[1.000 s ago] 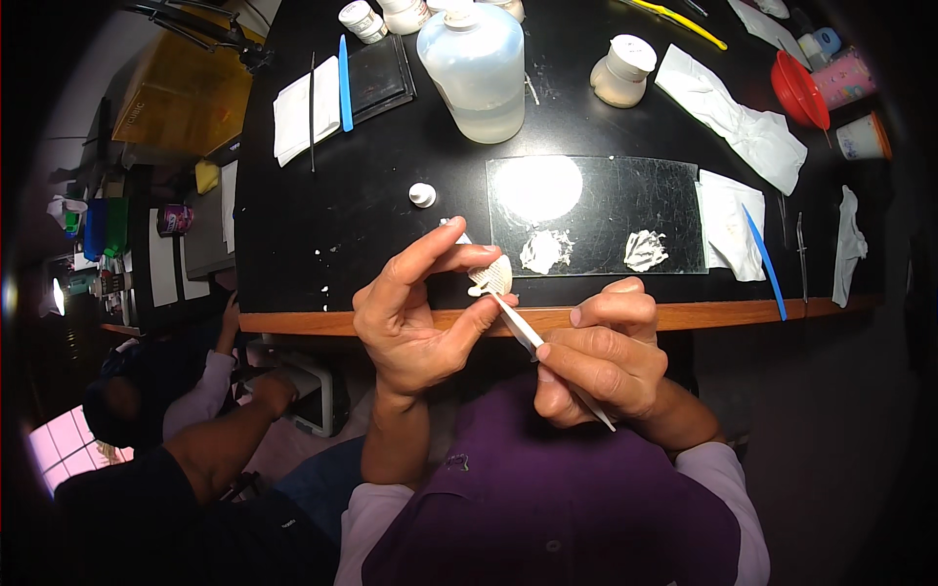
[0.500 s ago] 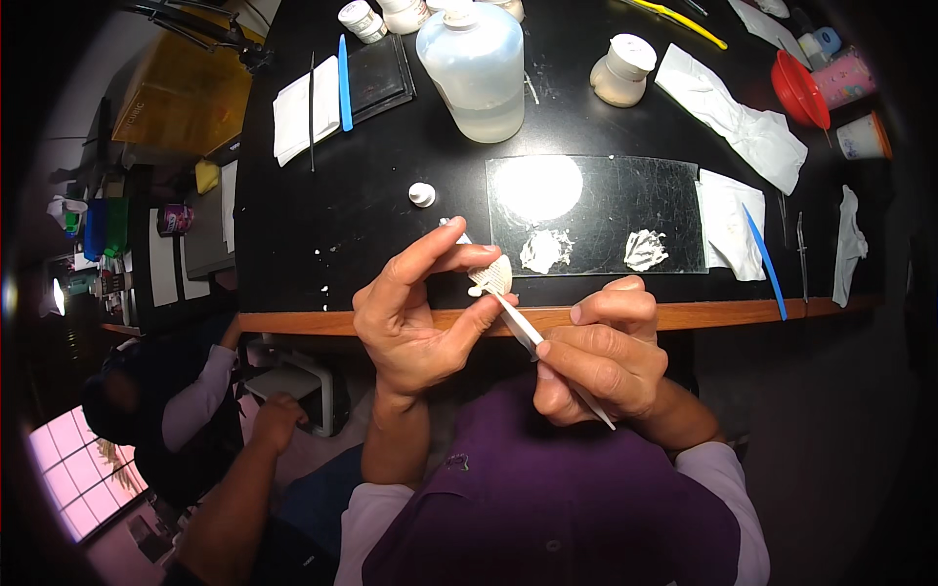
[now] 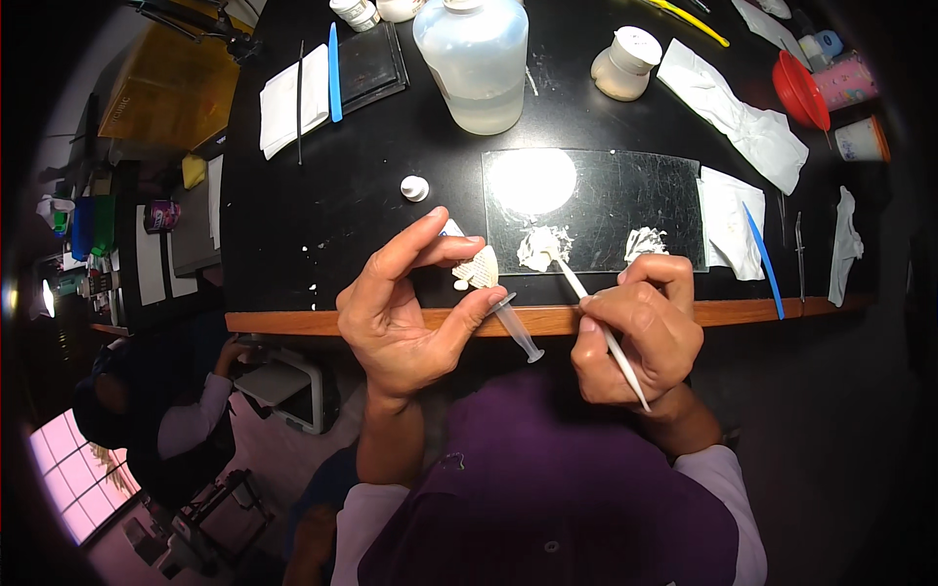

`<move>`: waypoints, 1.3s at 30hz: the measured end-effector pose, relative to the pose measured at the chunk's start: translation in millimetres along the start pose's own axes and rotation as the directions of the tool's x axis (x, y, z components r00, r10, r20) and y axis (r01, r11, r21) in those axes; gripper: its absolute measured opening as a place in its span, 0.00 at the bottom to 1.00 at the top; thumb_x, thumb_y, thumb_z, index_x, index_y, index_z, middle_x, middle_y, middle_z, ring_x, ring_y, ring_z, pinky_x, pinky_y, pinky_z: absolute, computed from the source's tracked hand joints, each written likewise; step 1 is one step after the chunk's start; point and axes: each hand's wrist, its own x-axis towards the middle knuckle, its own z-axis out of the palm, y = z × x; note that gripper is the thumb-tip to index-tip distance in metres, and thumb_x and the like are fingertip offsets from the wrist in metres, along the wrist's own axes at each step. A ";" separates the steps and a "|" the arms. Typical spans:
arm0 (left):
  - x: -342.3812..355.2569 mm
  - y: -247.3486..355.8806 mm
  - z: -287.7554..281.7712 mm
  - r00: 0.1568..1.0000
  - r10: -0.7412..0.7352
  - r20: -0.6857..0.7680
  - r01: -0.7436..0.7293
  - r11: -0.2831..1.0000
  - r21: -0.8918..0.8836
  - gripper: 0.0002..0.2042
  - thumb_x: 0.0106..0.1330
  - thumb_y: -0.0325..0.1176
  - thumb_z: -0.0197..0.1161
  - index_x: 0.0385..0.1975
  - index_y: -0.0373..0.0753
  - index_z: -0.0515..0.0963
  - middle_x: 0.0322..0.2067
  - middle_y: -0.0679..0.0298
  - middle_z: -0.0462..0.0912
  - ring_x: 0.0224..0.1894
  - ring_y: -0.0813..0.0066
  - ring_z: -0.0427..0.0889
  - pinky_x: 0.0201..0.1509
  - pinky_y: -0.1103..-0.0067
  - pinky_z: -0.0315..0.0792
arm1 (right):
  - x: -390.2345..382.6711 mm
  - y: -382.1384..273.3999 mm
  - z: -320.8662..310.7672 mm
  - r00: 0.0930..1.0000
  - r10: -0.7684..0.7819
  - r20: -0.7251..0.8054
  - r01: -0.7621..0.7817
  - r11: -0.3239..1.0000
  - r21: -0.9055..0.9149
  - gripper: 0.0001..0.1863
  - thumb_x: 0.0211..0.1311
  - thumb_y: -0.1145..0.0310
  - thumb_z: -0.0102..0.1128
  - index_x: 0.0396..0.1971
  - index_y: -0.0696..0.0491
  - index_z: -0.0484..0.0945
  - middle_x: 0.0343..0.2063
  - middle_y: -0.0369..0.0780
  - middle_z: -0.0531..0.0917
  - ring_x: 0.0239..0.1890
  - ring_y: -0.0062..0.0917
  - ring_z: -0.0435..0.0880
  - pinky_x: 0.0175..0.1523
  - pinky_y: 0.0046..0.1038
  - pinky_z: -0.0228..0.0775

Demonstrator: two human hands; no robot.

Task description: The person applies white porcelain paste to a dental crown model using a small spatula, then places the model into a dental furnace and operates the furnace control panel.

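My left hand point(image 3: 396, 303) is closed, pinching a small cream piece with a grid-like texture point(image 3: 479, 269) between thumb and fingers. A pale rounded bit shows at its lower edge. Just below the thumb, a clear plastic syringe point(image 3: 518, 329) sticks out past the wooden table edge; I cannot tell whether it rests on the table or against my hand. My right hand point(image 3: 640, 337) grips a thin white spatula point(image 3: 616, 347) like a pen. Its tip touches the left mound of white paste point(image 3: 540, 248) on a glass slab point(image 3: 606, 195). A second paste mound point(image 3: 645, 243) is partly behind my right fingers.
A small white bottle point(image 3: 414, 188) stands left of the slab, a large translucent jug point(image 3: 474, 73) behind it. At the right lie folded white tissue point(image 3: 731, 230), a blue stick point(image 3: 757, 249) and a red bowl point(image 3: 796, 88). Another person point(image 3: 186, 410) sits at far left.
The spatula tip has left the textured piece and moved right to the left paste mound. My left hand has shifted slightly left, exposing the syringe. The neighbouring person's arm has drawn back.
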 end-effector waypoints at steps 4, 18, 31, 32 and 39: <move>0.4 1.3 -0.1 1.000 0.011 0.006 -0.011 1.000 0.013 0.37 0.48 0.18 0.84 0.62 0.25 0.76 0.43 0.49 0.90 0.48 0.65 0.91 0.58 0.73 0.82 | 0.5 -0.6 5.4 1.000 -0.013 0.003 0.013 0.999 -0.039 0.12 0.38 0.77 0.65 0.28 0.57 0.85 0.20 0.34 0.81 0.33 0.31 0.75 0.38 0.29 0.68; 1.2 1.3 -1.2 0.999 0.005 0.035 -0.005 1.000 -0.004 0.37 0.48 0.18 0.84 0.61 0.25 0.76 0.43 0.49 0.90 0.47 0.65 0.91 0.57 0.73 0.83 | -0.5 -4.3 1.9 0.999 -0.025 -0.023 0.026 1.000 0.014 0.14 0.42 0.80 0.65 0.34 0.54 0.84 0.23 0.33 0.83 0.33 0.29 0.75 0.39 0.29 0.68; -1.5 1.1 -4.7 0.995 -0.014 0.094 0.017 0.999 -0.036 0.38 0.49 0.13 0.80 0.65 0.24 0.72 0.44 0.46 0.89 0.50 0.59 0.90 0.59 0.68 0.84 | -4.4 -11.7 22.6 0.986 -0.149 -0.068 0.159 0.969 0.188 0.11 0.51 0.75 0.70 0.37 0.50 0.86 0.28 0.30 0.86 0.36 0.24 0.77 0.36 0.26 0.64; -0.8 0.3 -2.7 0.997 -0.006 0.072 0.010 0.999 -0.050 0.37 0.49 0.12 0.80 0.63 0.24 0.74 0.43 0.47 0.89 0.49 0.61 0.91 0.57 0.70 0.85 | -4.2 -11.7 22.7 0.986 -0.156 -0.065 0.165 0.969 0.181 0.11 0.50 0.75 0.70 0.36 0.50 0.86 0.28 0.30 0.86 0.36 0.24 0.77 0.36 0.26 0.64; -1.8 1.0 -5.3 0.994 -0.021 0.108 0.022 1.000 -0.010 0.39 0.50 0.13 0.81 0.65 0.24 0.71 0.43 0.46 0.89 0.50 0.59 0.90 0.60 0.68 0.82 | -4.1 -11.5 23.4 0.983 -0.175 -0.063 0.184 0.967 0.176 0.12 0.48 0.75 0.69 0.36 0.50 0.86 0.28 0.29 0.86 0.37 0.24 0.77 0.36 0.26 0.64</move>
